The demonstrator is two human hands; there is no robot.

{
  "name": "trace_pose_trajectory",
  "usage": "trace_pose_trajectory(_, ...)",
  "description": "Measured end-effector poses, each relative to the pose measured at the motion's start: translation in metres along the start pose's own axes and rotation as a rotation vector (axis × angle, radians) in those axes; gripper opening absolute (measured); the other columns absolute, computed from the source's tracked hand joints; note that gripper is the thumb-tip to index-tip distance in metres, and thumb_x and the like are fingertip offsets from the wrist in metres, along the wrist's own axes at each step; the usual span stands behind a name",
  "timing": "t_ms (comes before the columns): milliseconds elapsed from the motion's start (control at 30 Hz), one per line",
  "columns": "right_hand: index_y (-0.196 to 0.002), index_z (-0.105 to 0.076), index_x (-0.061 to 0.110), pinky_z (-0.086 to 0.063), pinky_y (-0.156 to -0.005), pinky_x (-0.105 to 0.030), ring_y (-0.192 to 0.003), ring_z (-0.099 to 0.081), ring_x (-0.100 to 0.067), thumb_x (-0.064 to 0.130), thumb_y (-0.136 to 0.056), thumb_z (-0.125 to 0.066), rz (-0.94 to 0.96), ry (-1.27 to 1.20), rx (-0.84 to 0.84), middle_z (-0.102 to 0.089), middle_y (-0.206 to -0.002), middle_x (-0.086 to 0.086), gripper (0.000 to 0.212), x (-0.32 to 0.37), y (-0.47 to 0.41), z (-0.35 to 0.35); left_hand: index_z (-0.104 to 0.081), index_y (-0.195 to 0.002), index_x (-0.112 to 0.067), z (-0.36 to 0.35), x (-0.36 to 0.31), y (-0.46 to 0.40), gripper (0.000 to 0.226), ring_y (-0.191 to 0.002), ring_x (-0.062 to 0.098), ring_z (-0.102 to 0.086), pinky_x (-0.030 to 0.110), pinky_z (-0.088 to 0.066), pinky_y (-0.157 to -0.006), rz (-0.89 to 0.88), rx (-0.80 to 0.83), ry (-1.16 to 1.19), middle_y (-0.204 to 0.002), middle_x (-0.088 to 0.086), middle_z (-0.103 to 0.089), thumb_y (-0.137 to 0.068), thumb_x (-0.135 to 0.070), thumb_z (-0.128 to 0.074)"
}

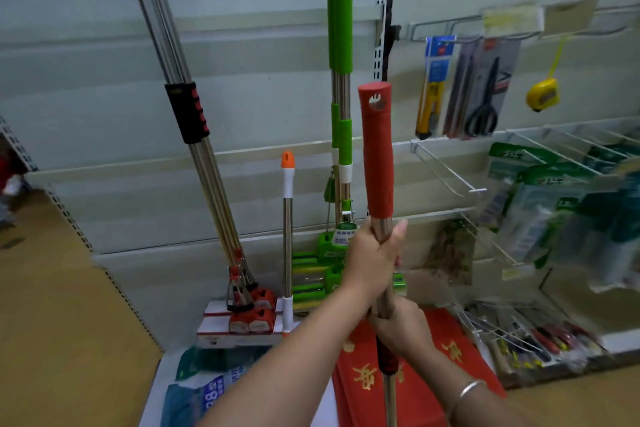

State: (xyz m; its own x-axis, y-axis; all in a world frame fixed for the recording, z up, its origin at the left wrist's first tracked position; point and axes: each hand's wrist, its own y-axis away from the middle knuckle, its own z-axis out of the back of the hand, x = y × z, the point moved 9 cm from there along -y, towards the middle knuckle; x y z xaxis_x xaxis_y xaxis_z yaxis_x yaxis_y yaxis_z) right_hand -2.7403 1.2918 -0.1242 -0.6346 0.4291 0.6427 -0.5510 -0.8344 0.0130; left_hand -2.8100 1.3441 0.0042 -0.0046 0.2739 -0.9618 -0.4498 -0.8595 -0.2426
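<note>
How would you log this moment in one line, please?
left hand: grips red-handled pole | right hand: grips it lower down | pole: roughly upright

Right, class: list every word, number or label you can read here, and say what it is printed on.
"88": blue-and-white packet, low left; its other print is blurred.
Gold characters on the red packets: too blurred to read.
Print on the green packs, mop tag and knife card: too small to read.
The held pole and its red grip: no writing seen.

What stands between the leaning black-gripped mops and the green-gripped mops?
In the head view, a short steel pole with an orange tip stands upright there.
</note>
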Motion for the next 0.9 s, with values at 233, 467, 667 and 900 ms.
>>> trace_pose_trajectory(233, -0.058, -0.034, 0.022, -0.031, -0.059, -0.031, -0.093, -0.061, -0.036, 0.029, -0.079, -0.061, 0.177, 0.015, -0.094, -0.067, -0.088, -0.014, 0.034, 0.093, 0.077, 0.068, -0.045, -0.072, -0.013, 0.041, -0.129, 0.046, 0.028, -0.040, 0.006, -0.052, 0.019, -0.048, -0.047, -0.236, 0.019, 0.003, -0.056, 0.002, -0.049, -0.095, -0.028, -0.050)
trace_pose_trajectory(467, -0.055, -0.034, 0.023, -0.029, -0.048, -0.027, -0.051, -0.039, -0.011, 0.013, -0.078, -0.060, 0.352, -0.182, -0.057, -0.040, -0.055, 0.005, 0.037, 0.184, 0.131, 0.078, -0.046, -0.069, -0.018, 0.117, -0.210, 0.085, 0.029, -0.039, 0.016, -0.053, 0.030, -0.050, -0.050, -0.380, -0.131, -0.049, -0.048, -0.001, -0.052, -0.095, -0.030, -0.050)
trace_pose_trajectory(667, -0.060, -0.041, 0.018, -0.035, -0.051, -0.027, -0.052, -0.045, -0.012, 0.012, -0.080, -0.061, 0.426, -0.311, -0.018, -0.045, -0.057, 0.002, 0.028, 0.242, 0.146, 0.080, -0.049, -0.066, -0.010, 0.168, -0.249, 0.086, 0.037, -0.032, 0.008, -0.052, 0.022, -0.047, -0.041, -0.418, -0.243, -0.094, -0.035, -0.002, -0.051, -0.095, -0.033, -0.050)
trace_pose_trajectory(900, -0.049, -0.036, 0.021, -0.038, -0.049, -0.032, -0.044, -0.046, -0.014, 0.004, -0.067, -0.060, 0.566, -0.494, 0.090, -0.041, -0.047, 0.003, 0.034, 0.318, 0.133, 0.083, -0.047, -0.068, -0.017, 0.226, -0.298, 0.070, 0.032, -0.029, 0.010, -0.049, 0.022, -0.044, -0.036, -0.465, -0.430, -0.140, -0.048, 0.004, -0.050, -0.093, -0.035, -0.053)
